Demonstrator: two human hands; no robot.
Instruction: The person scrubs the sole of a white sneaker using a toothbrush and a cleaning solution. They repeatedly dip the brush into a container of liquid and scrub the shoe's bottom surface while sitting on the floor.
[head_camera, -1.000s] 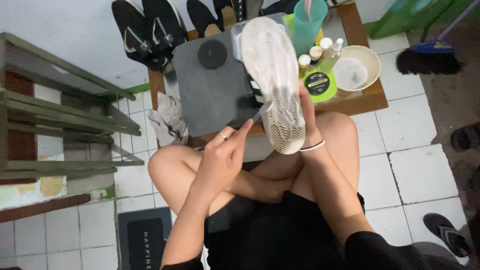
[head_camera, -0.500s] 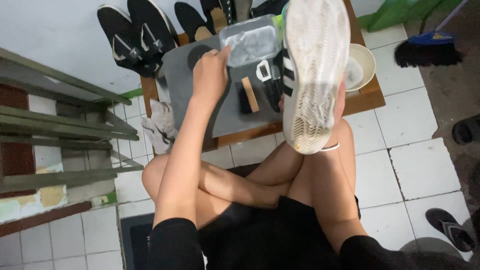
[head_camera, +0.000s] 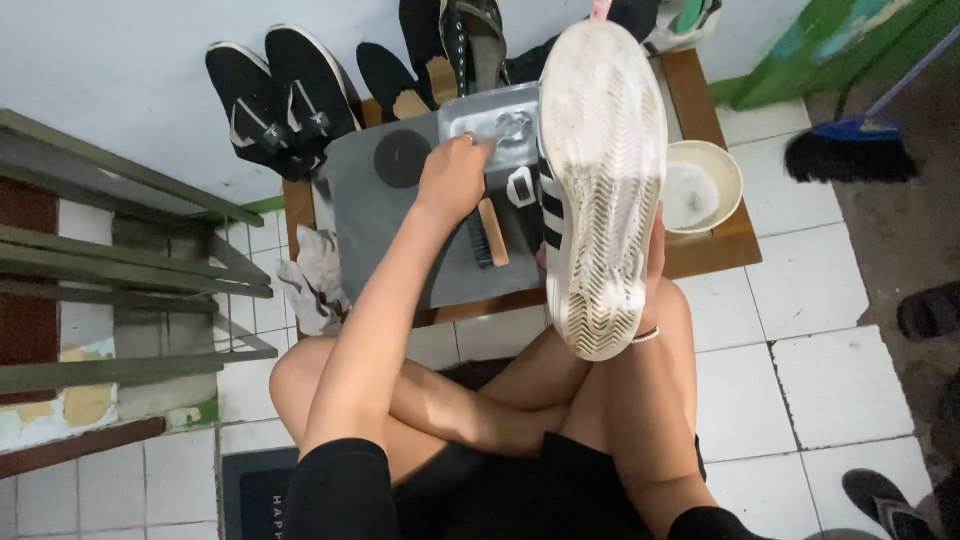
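The right hand (head_camera: 650, 265) grips the sneaker (head_camera: 600, 180), sole up, its long axis running from 12 to 6 o'clock. The left hand (head_camera: 455, 180) reaches to 12 o'clock, fingers bent into the clear tub (head_camera: 495, 125); whether it holds anything I cannot tell. The brush (head_camera: 487, 232) lies just at 5 o'clock from this hand, nearer to it.

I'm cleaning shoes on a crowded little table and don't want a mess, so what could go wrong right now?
The white sneaker, held sole-up by the right hand, hangs close beside the bowl of cloudy liquid near the table edge; a swing might tip it. The left hand, reaching to the clear tray, could knock the brush off the grey mat.
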